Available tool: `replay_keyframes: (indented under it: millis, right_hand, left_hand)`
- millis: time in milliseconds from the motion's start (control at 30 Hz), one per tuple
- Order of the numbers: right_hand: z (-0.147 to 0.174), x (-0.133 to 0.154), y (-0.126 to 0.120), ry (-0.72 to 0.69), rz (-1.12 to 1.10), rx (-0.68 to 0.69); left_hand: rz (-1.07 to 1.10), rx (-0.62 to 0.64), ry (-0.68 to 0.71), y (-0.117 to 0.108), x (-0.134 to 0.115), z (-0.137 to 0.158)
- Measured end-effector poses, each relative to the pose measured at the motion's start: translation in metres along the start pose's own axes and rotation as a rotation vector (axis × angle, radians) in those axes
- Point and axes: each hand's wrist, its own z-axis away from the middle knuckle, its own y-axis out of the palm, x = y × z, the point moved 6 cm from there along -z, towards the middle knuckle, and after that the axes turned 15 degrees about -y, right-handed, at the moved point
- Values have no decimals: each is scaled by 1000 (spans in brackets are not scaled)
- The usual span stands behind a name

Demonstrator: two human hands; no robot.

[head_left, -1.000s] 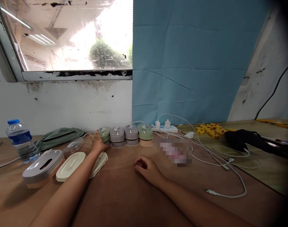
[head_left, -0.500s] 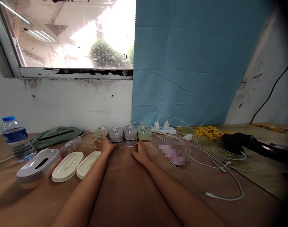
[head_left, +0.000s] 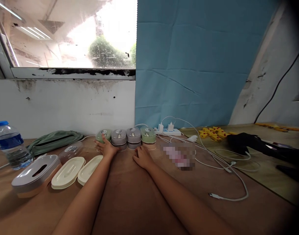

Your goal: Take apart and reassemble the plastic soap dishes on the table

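Four-sided rounded boxes with clear, stickered lids stand side by side in a row: a green box (head_left: 100, 133) at the left end, a grey box (head_left: 119, 134), another grey box (head_left: 134, 133) and a green-and-peach box (head_left: 148, 138) at the right end. With fingers spread, my left hand (head_left: 107, 148) lies against the front of the left green box, covering part of it. My right hand (head_left: 143, 158) rests on the table before the right-hand boxes, its thumb apart from loosely bent fingers, holding nothing I can see.
Left of my arm lie two cream oval lids (head_left: 68, 173), a grey slotted box (head_left: 38, 176), a clear lid (head_left: 71, 151), a green pouch (head_left: 56, 142) and a water bottle (head_left: 10, 145). A power strip (head_left: 167, 131), white cables (head_left: 230, 197) and yellow pieces (head_left: 214, 133) are to the right.
My right hand has drawn back slightly from the boxes, and its thumb stands out more. My left hand stays at the left green box. The view has shifted a little.
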Motion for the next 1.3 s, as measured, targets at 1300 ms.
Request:
replay_keyframes:
  millis: [1300]
  right_hand:
    - [7, 8, -8, -91, -62, -12]
  left_hand:
    - [-145, -315, 387, -154, 52, 16]
